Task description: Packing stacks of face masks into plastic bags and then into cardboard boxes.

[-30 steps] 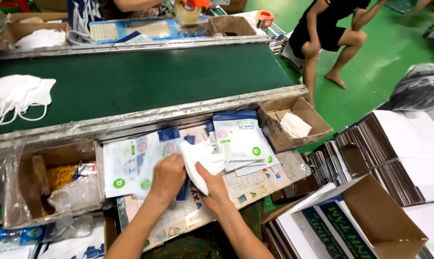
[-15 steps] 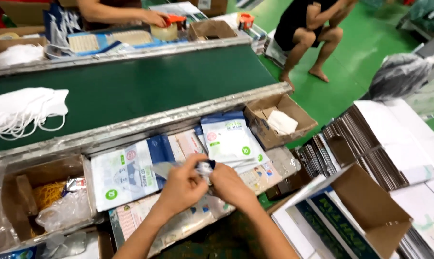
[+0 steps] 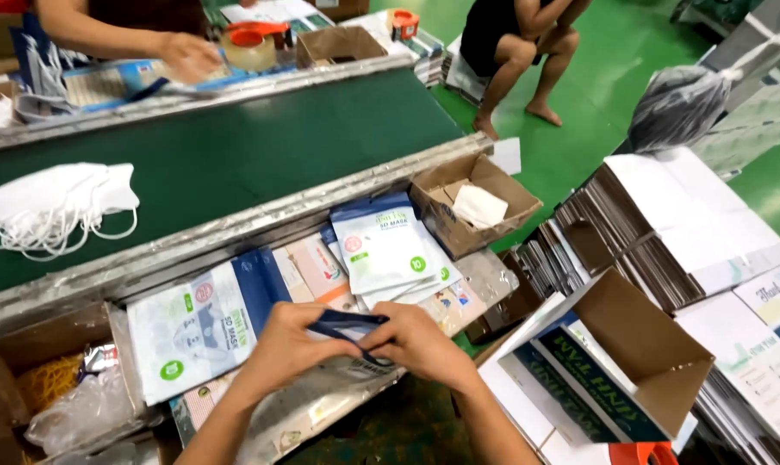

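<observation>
Navy-edged pouch (image 3: 348, 325) sits pinched at its top between my left hand (image 3: 288, 343) and right hand (image 3: 417, 343), apparently at the sealing stage, while flat pouches (image 3: 381, 245) at twelve o'clock on the worktop (image 3: 493, 275) wait unfilled.

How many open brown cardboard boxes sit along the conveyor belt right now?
3 clearly. One small box holding white pieces at the belt's near right end, one at near left with plastic bags, one across the belt by the tape roll. Others may be out of view.

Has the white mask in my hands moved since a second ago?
Yes. It lay open over the pouches by the belt rail; now it is gone between both hands on a dark blue pouch.
</observation>
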